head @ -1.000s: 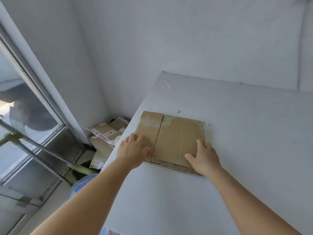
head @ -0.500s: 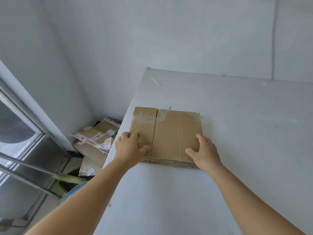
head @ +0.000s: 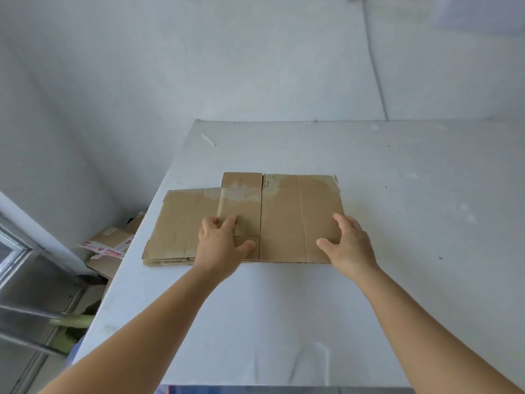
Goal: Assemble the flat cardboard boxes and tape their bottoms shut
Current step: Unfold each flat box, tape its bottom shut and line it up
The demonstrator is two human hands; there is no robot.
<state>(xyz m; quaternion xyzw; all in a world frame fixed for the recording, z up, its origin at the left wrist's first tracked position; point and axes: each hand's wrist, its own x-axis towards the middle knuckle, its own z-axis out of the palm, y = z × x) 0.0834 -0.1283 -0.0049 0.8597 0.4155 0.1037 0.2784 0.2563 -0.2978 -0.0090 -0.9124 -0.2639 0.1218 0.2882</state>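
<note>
Two hands work a stack of flat cardboard boxes (head: pixel 284 217) lying on the white counter (head: pixel 397 194), near its left edge. The left hand (head: pixel 220 245) curls its grip round the top box's left flap; the right hand (head: pixel 348 243) presses its right edge with spread fingers. No box is assembled yet; next the top one needs lifting and squaring. More flattened cardboard (head: pixel 110 245) lies on the floor.
</note>
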